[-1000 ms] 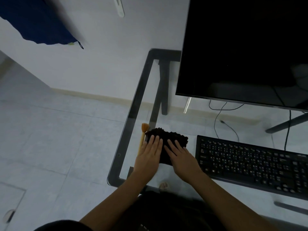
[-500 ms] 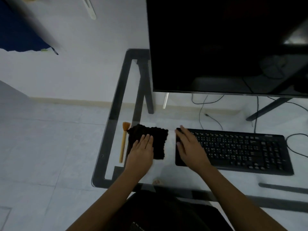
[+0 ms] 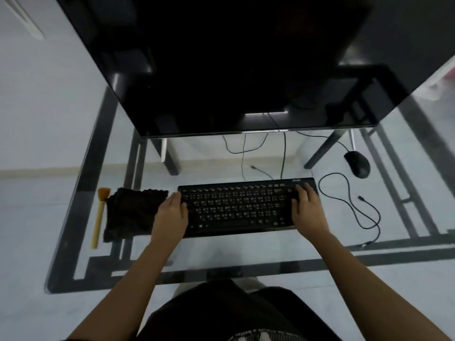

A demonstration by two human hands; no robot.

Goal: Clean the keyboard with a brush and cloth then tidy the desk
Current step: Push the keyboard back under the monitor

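The black rectangular plastic keyboard point(image 3: 241, 207) lies flat near the middle of the clear glass desk point(image 3: 221, 253), its long axis running left to right, roughly parallel to the desk's front edge. The hands bracket it end to end. The left hand point(image 3: 172, 215) sits at the left short end, fingers fairly straight and pointing away from the person along that edge, thumb resting over the outer keys. The right hand point(image 3: 307, 210) covers the right end, its fingers laid forward to the far right corner. Neither hand looks clenched. Both seem to press or rest on the keyboard, and I cannot tell whether any finger hooks under an edge.

Just beside the left hand lies the dark knitted square cloth point(image 3: 130, 212), spread flat. At its far-left edge is the wooden-handled brush with orange bristles point(image 3: 99, 217), lengthwise front to back, bristles away from the person and touching the cloth's corner.

With a hand on each end, the likely move is sliding or squaring the keyboard along its length. If a tool is wanted, the left hand is much nearer.

Behind stands a large black monitor point(image 3: 221, 65). A black mouse point(image 3: 357, 164) and a loose black cable point(image 3: 354, 207) lie to the right.
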